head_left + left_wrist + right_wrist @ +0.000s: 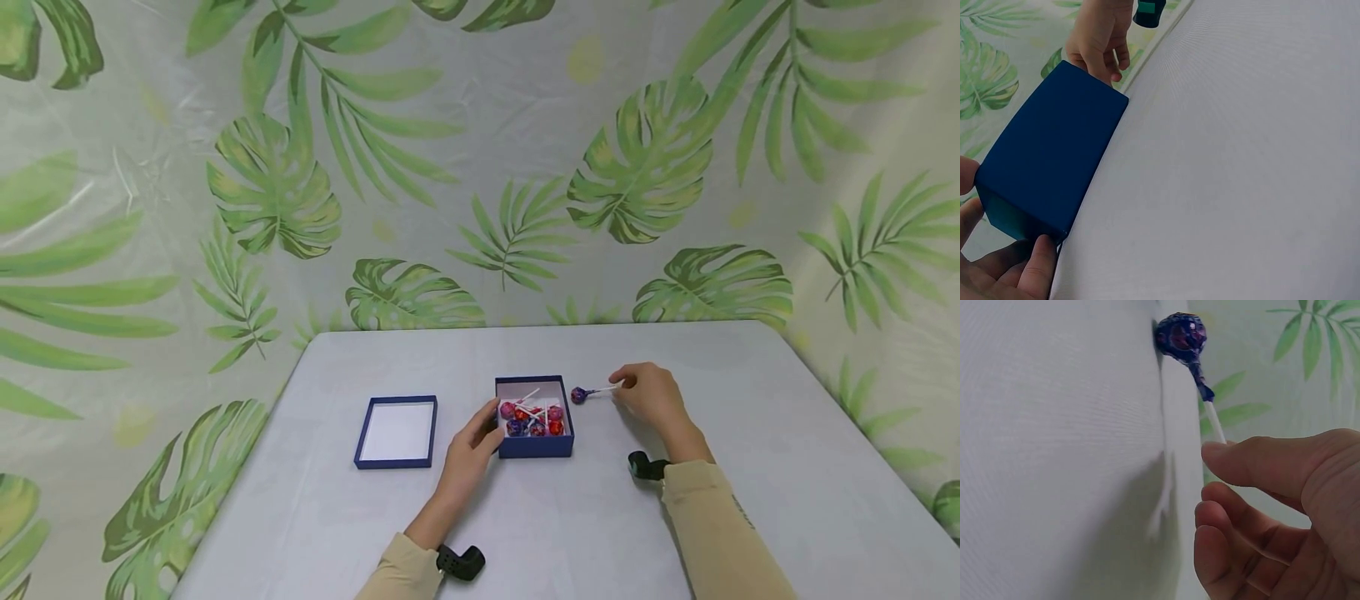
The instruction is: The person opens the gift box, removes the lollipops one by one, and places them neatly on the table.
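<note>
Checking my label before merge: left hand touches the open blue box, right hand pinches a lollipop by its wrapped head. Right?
Not the wrapped head: the right hand pinches the lollipop by its white stick, as the right wrist view shows. The left hand does touch the open blue box.

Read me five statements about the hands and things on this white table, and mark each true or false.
1. The left hand touches the left side of an open, blue rectangular box. True.
2. The right hand is empty. False: the right hand pinches a round, blue-wrapped lollipop by its white stick.
3. A shallow, blue-edged tray with a white inside lies left of the box. True.
4. The box holds nothing. False: several wrapped lollipops lie inside.
5. The pinched lollipop is outside the box. True.
</note>
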The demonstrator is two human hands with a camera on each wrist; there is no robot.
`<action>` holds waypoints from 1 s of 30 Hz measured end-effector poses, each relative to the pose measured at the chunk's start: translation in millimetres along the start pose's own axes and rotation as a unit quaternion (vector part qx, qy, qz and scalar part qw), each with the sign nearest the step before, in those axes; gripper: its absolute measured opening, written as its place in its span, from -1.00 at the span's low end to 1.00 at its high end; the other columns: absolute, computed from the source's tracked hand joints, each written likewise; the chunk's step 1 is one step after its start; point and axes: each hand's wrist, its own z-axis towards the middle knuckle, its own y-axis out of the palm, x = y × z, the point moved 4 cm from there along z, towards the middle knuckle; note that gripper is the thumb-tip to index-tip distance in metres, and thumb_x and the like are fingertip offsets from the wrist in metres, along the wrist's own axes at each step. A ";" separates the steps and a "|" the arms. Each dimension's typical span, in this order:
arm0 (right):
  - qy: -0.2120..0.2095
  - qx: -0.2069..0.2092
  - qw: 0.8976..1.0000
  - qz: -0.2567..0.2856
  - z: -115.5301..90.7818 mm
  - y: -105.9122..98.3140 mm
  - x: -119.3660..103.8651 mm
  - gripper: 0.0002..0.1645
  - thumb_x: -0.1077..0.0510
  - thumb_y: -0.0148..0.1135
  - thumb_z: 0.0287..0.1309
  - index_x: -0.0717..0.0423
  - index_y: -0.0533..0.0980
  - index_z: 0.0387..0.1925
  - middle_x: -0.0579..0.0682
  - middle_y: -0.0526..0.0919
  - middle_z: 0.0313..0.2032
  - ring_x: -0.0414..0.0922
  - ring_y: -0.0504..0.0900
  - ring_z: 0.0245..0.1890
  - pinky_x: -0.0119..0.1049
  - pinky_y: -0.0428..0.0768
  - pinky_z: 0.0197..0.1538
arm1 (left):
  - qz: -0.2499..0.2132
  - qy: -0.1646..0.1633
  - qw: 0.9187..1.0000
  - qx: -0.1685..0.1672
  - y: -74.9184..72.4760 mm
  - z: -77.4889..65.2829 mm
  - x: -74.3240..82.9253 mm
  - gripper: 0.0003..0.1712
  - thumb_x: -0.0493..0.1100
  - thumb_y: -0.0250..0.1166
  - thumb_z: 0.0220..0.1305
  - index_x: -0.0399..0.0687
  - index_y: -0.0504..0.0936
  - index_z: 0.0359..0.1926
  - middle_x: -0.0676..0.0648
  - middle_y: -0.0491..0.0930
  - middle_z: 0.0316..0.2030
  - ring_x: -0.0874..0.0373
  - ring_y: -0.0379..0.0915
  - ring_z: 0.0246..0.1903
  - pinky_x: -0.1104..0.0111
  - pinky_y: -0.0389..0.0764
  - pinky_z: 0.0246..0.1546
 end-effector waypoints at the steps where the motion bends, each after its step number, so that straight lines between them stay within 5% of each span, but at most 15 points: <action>1: 0.000 0.000 1.000 0.002 -0.4 -1.1 -0.8 -0.74 0.24 0.34 0.16 0.11 0.72 -0.09 0.07 0.65 -0.30 0.00 0.53 -0.33 -0.18 0.50 -0.32 | 0.000 -0.001 1.000 0.000 0.0 0.0 -0.1 -0.42 -0.12 0.16 0.50 0.20 0.36 0.49 0.08 0.33 0.42 0.07 0.23 0.41 0.22 0.35 0.35; 19: -0.021 0.000 1.000 -0.002 -4.3 -11.9 -12.8 -0.71 0.19 0.35 0.20 0.09 0.70 -0.03 0.11 0.70 -0.20 0.05 0.59 -0.28 -0.13 0.54 -0.31 | -0.005 -0.001 1.000 0.000 0.1 0.6 -1.6 -0.42 -0.09 0.17 0.50 0.23 0.36 0.48 0.07 0.34 0.42 0.07 0.25 0.40 0.20 0.36 0.35; 27: -0.038 -0.009 0.999 0.013 -7.1 -12.9 -26.4 -0.70 0.16 0.36 0.23 0.12 0.69 0.00 0.07 0.71 -0.22 0.05 0.60 -0.23 -0.13 0.56 -0.31 | -0.014 -0.007 1.000 -0.011 -2.9 -11.9 32.6 -0.43 -0.19 0.15 0.50 0.19 0.37 0.46 -0.05 0.33 0.43 -0.01 0.24 0.40 0.17 0.36 0.35; 30: -0.049 -0.007 0.999 0.016 -8.8 -13.8 -33.4 -0.71 0.16 0.36 0.23 0.09 0.69 -0.02 0.04 0.71 -0.24 0.05 0.63 -0.21 -0.12 0.57 -0.30 | -0.012 -0.006 1.000 -0.012 -3.1 -13.5 34.6 -0.44 -0.19 0.14 0.50 0.22 0.38 0.45 -0.04 0.33 0.43 -0.01 0.24 0.41 0.17 0.36 0.34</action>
